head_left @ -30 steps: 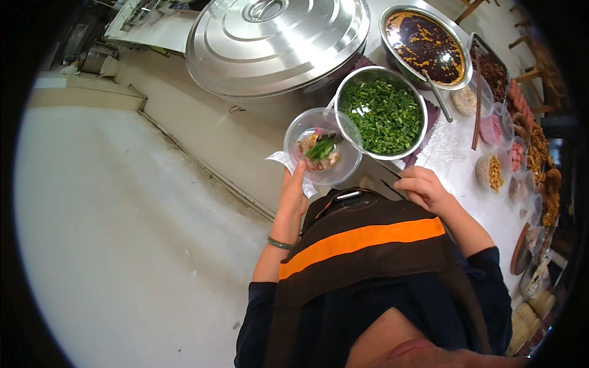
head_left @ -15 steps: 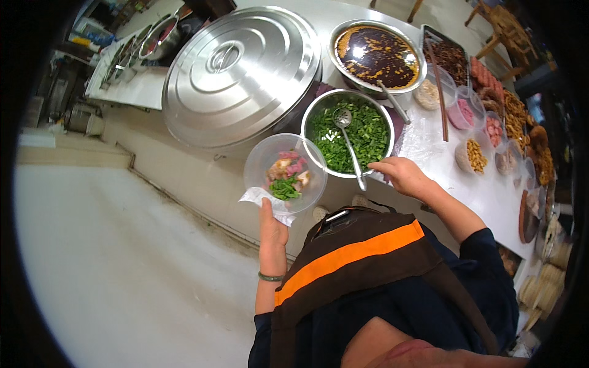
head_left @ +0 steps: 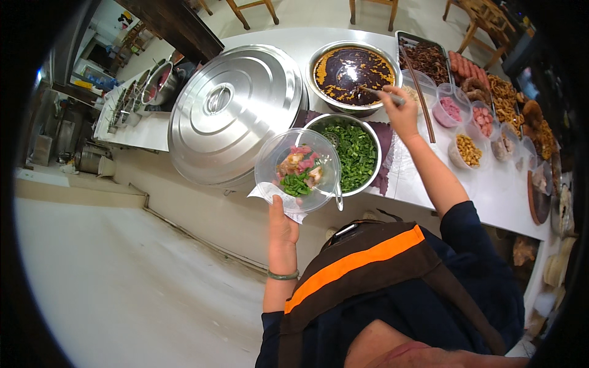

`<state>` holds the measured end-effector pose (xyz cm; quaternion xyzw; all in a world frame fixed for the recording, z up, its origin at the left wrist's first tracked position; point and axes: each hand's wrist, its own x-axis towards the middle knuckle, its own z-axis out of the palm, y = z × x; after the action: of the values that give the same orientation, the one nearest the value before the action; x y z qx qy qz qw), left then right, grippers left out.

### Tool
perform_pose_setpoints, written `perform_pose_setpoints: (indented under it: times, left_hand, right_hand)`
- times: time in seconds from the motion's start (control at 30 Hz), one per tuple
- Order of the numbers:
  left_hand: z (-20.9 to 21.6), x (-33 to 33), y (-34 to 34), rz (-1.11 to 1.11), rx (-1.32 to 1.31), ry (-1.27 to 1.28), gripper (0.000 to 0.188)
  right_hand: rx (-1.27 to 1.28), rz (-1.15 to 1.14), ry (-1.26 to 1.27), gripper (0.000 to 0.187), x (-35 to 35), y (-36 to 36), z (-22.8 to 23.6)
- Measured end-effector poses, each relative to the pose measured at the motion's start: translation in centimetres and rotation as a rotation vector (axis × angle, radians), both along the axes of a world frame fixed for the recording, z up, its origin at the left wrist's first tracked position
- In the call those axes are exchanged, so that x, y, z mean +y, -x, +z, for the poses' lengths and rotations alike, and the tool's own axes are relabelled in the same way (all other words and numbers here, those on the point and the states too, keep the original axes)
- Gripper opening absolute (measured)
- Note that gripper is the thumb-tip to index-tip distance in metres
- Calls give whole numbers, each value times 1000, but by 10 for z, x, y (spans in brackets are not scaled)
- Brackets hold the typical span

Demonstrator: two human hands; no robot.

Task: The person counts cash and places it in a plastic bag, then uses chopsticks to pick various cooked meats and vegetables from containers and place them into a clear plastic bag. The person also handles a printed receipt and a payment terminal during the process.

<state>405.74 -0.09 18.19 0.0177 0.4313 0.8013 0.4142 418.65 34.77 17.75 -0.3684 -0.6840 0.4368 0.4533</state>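
A clear plastic bowl (head_left: 268, 161) is in my left hand (head_left: 283, 224), its thumb at the near rim and a white paper slip (head_left: 261, 192) pinched along with it. Chopped greens, pink pieces and pale brown pieces lie inside. My right hand (head_left: 402, 110) reaches forward, fingers closed round the handle of a ladle (head_left: 396, 99) whose head is sunk in dark, oily sauce (head_left: 350, 70). Between the hands stands a steel bowl of chopped greens (head_left: 356, 153), partly hidden by the plastic bowl. The slotted spoon (head_left: 338, 199) rests in those greens.
A large lidded steel pot (head_left: 236, 116) stands left of the bowls. To the right are chopsticks (head_left: 423, 101), a tray of dark shredded food (head_left: 424, 61), sausages (head_left: 469, 69) and small tubs, one with peanuts (head_left: 468, 150). Wooden chairs (head_left: 254, 9) stand beyond the table.
My right hand has moved from the greens bowl's rim up to the sauce bowl and taken the ladle's handle. The plastic bowl now overlaps the greens bowl more.
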Motion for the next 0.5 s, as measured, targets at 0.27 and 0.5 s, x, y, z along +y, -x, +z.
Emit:
perform_pose_setpoints:
  times: [0.27, 0.5]
  left_hand:
    - [-4, 13, -3, -71, 79, -34, 71]
    - [-5, 23, -2, -42, 97, 76, 68]
  right_hand:
    - [-253, 251, -539, 12, 42, -12, 60]
    - [-601, 611, -871, 12, 23, -62, 145]
